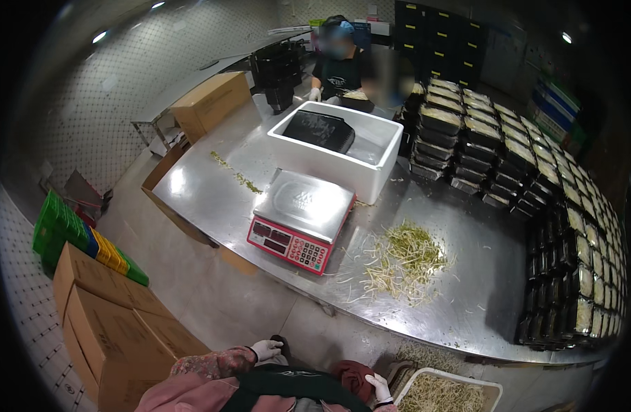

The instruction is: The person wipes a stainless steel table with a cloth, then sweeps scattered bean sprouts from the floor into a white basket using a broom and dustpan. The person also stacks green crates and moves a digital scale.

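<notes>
My left hand [267, 350], in a white glove, hangs low by the dark apron; nothing shows in it, and its fingers are too small to judge. At bottom centre my right hand [380, 387], also gloved, touches a bunched dark-red cloth [353, 379]; whether it grips the cloth is unclear. On the steel table [467, 309] stands a red digital scale [305, 211] with a bare metal plate. Right of it lies a loose pile of bean sprouts [411, 255]. Behind the scale, a white foam box [336, 157] holds black plastic trays [319, 130].
Stacked black trays of packed sprouts [506, 139] line the table's back and right side. Cardboard boxes [120, 335] and green crates [63, 229] stand at left. A white tub of sprouts [444, 394] sits below the table edge. A masked co-worker [338, 72] stands across the table.
</notes>
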